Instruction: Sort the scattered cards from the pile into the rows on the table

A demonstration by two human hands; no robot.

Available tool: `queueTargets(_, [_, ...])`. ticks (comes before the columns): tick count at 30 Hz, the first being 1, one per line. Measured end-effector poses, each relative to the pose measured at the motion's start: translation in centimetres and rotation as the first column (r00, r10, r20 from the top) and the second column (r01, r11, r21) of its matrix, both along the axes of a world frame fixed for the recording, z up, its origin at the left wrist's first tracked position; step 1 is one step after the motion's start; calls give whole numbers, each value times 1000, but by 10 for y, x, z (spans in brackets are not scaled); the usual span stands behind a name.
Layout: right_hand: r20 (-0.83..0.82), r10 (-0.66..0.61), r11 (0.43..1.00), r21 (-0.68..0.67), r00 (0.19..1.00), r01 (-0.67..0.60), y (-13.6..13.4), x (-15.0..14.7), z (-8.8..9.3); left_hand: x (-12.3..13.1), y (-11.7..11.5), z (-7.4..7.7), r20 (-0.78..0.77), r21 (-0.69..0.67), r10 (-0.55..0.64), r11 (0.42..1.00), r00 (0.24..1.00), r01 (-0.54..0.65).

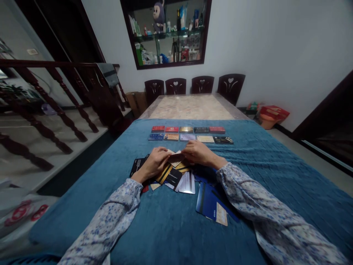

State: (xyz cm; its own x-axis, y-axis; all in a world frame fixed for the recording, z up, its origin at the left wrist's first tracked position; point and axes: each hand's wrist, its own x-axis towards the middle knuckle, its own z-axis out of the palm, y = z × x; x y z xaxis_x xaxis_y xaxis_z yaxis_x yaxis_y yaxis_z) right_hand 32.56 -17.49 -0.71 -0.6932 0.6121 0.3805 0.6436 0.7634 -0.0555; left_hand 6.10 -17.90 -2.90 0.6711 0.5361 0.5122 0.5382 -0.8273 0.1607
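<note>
My left hand [154, 162] and my right hand [200, 152] meet over a loose heap of plastic cards. Pinched between their fingertips are cream cards [175, 158]; how many I cannot tell. Beneath my hands lie a black card [174, 177], a gold card [164, 173] with a dark stripe and a silver card [188, 183]. Another black card [137, 165] sticks out left of my left hand. Blue cards [206, 200] and a small beige card [221, 214] lie near my right forearm. Part of the heap is hidden under my hands.
Beyond my hands, two rows of card stacks include a red stack [158, 129], a gold stack [186, 129] and a black stack [223, 140]. A blue cloth [165, 228] covers the near part of the stone-patterned table [190, 106]. Chairs [175, 87] stand at its far end.
</note>
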Motion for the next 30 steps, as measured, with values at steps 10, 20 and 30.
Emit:
queueTargets(10, [-40, -106, 993, -55, 994, 104, 1, -2, -4, 3, 3, 0, 45, -47, 55, 998, 997, -53])
queueTargets(20, [-44, -184, 976, -124, 982, 178, 3, -1, -13, 4, 5, -6, 131, -39, 87, 996, 988, -82])
queueTargets(30, [-313, -149, 984, -137, 938, 111, 5, 7, -5, 6, 5, -8, 156, -39, 84, 996, 984, -79])
